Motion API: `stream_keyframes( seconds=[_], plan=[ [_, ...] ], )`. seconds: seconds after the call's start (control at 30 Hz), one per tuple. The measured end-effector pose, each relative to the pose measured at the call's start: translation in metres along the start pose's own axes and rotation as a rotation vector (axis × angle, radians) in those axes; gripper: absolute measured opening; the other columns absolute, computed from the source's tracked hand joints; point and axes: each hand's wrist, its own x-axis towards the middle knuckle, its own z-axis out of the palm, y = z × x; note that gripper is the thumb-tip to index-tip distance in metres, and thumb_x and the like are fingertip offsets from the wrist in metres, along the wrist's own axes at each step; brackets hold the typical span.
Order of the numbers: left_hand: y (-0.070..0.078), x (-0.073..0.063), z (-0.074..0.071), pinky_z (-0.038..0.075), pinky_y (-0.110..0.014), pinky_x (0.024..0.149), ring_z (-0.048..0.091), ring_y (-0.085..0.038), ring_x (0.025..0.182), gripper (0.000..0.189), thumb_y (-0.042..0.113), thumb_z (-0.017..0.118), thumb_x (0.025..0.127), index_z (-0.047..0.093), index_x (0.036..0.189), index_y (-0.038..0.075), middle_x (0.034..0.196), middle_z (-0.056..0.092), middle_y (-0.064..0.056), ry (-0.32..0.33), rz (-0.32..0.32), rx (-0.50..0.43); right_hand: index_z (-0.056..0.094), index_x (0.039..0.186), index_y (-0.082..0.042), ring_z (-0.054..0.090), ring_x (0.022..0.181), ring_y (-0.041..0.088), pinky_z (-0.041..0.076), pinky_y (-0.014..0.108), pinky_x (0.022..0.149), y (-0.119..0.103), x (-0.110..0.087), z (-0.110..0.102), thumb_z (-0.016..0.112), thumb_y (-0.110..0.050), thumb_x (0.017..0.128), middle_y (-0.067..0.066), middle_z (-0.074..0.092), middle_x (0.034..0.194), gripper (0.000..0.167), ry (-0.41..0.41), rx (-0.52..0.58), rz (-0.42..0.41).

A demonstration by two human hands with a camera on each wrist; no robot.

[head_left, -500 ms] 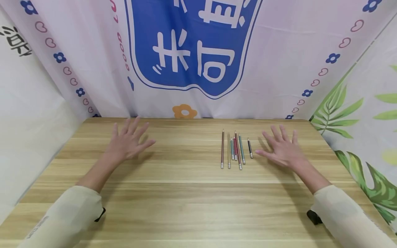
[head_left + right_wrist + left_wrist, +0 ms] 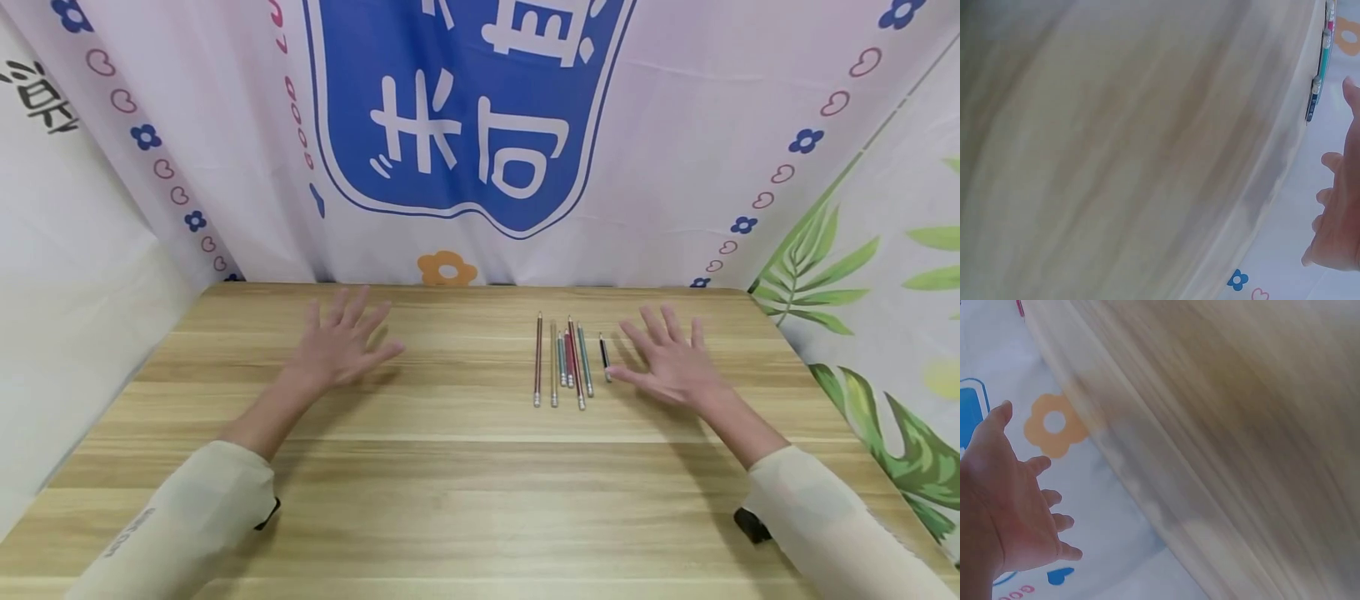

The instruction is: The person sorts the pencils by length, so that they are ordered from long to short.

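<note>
Several pencils with pale eraser ends lie roughly side by side, tips toward the curtain. A long dark red pencil (image 2: 537, 358) is leftmost, beside a tan pencil (image 2: 553, 367). Shorter teal and pink pencils sit mid-group, and a long teal pencil (image 2: 585, 360) lies near the right. The short black pencil (image 2: 603, 353) is on the right end. My right hand (image 2: 675, 362) is spread next to it, thumb tip overlapping its eraser end; contact cannot be told. My left hand (image 2: 333, 354), fingers spread and holding nothing, is well left of the pencils. Both wrist views show the hands (image 2: 1013, 506) outstretched.
The wooden table (image 2: 450, 508) reaches back to a printed white curtain (image 2: 652, 208) with a blue emblem. White cloth (image 2: 75, 275) hangs along the left side, leaf-patterned cloth (image 2: 915, 333) along the right.
My left hand has moved to the right, closer to the pencils. My right hand has shifted slightly left, so its thumb now overlaps the black pencil. The pencils have stayed put.
</note>
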Motion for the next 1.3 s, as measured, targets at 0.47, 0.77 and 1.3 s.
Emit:
stream_keyframes(
  seconds=[0.47, 0.77, 1.3],
  plan=[
    [0.031, 0.016, 0.013, -0.004, -0.073, 0.124, 0.002, -0.046, 0.156, 0.081, 0.067, 0.038, 0.103, 0.027, 0.165, 0.016, 0.172, 0.004, -0.018, -0.003, 0.068, 0.059, 0.027, 0.164, -0.01, 0.0, 0.155, 0.051, -0.009, 0.076, 0.12, -0.013, 0.007, 0.001, 0.05, -0.068, 0.098, 0.023, 0.004, 0.171, 0.091, -0.021, -0.007, -0.03],
    [0.053, 0.022, 0.017, -0.001, -0.072, 0.125, 0.006, -0.046, 0.156, 0.081, 0.067, 0.042, 0.102, 0.03, 0.164, 0.016, 0.172, 0.009, -0.018, 0.001, 0.118, 0.06, 0.029, 0.164, -0.011, 0.007, 0.155, 0.05, -0.003, 0.077, 0.121, -0.02, 0.009, 0.002, 0.049, -0.069, 0.098, 0.023, 0.009, 0.171, 0.09, -0.01, -0.011, -0.052],
    [0.091, 0.034, 0.02, 0.01, -0.071, 0.125, 0.016, -0.047, 0.155, 0.083, 0.064, 0.046, 0.102, 0.028, 0.164, 0.013, 0.17, 0.017, -0.021, -0.044, 0.166, -0.011, 0.033, 0.162, -0.01, 0.012, 0.154, 0.05, 0.005, 0.076, 0.123, -0.024, 0.017, 0.007, 0.05, -0.067, 0.098, 0.024, 0.014, 0.17, 0.087, 0.004, 0.03, -0.067]
  ],
)
